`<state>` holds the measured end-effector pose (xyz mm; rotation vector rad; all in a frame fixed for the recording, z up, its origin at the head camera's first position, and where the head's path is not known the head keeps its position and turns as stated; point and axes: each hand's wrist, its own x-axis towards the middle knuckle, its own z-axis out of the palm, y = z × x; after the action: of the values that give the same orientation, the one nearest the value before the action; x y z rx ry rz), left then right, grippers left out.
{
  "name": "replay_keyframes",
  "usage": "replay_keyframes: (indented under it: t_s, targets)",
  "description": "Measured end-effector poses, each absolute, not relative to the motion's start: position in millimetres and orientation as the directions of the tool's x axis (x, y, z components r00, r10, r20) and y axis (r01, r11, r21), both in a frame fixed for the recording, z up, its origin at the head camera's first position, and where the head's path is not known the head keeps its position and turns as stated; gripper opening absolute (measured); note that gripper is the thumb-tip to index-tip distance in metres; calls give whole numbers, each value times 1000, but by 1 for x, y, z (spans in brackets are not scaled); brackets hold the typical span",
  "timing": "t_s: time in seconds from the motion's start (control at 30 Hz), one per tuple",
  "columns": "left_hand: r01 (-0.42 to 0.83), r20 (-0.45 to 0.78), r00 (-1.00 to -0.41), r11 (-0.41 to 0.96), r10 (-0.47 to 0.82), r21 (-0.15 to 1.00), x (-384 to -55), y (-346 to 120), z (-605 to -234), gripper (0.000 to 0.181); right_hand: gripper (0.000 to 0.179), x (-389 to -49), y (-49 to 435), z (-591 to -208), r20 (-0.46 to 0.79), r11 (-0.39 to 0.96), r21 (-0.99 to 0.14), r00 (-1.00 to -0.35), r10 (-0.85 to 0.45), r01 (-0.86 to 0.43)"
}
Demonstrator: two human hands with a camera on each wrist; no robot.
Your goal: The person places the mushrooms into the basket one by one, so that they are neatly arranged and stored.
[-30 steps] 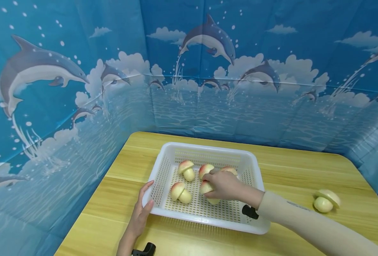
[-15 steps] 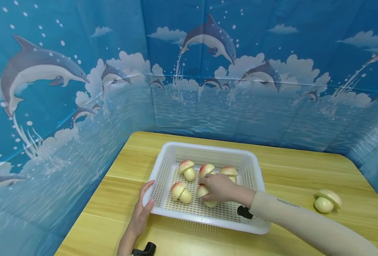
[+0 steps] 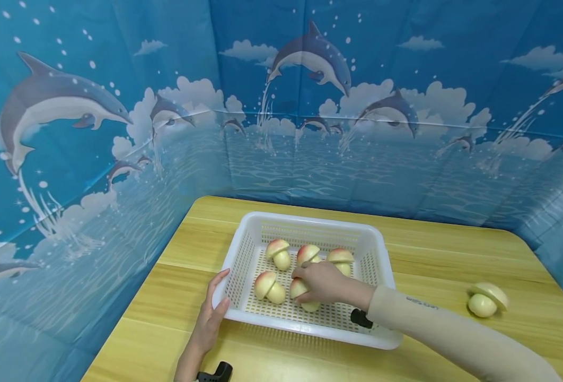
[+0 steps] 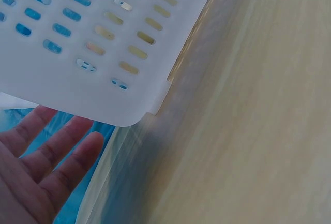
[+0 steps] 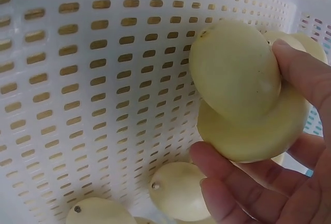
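A white plastic basket point(image 3: 310, 330) with slotted walls stands on the wooden table. My left hand point(image 3: 206, 321) rests against its left end, index finger and thumb at the rim; in the left wrist view the visible fingers point(image 4: 67, 175) are straight beside the basket wall. Inside the basket, my right hand point(image 3: 328, 282) holds a toy mushroom point(image 3: 299, 288) with a pale yellow stem and a pink-tinged cap. The right wrist view shows this mushroom's rounded stem end point(image 5: 232, 69) turned toward the camera, between thumb and fingers. My hand hides part of it in the head view.
Other toy mushrooms lie in the basket: one at back left point(image 3: 279, 254), one at front left point(image 3: 269, 288), one at back middle point(image 3: 307, 253) and one at back right point(image 3: 341, 260). Another mushroom point(image 3: 486, 300) lies on the table at right. A dolphin-print curtain point(image 3: 281, 132) hangs behind.
My right hand has moved left within the basket with the mushroom, uncovering more of the back-right mushroom. My left hand stays at the basket's left end.
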<state>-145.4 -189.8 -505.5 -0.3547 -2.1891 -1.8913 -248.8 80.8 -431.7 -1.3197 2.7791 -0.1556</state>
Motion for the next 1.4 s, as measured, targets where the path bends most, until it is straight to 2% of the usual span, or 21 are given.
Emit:
replay_keyframes:
  t_s: [0.67, 1.07, 1.4]
  targets:
    - [321, 322, -946, 158, 19, 934, -146, -190, -508, 52, 53, -247, 80, -434, 8, 637, -123, -643, -766, -761]
    - [324, 325, -946, 151, 20, 934, -146, -190, -508, 53, 63, -241, 92, -417, 13, 665, -94, -668, -744, -741]
    - [321, 321, -947, 138, 24, 937, -146, -190, -509, 52, 56, -245, 114, -394, 66, 708, -185, -728, -683, -681]
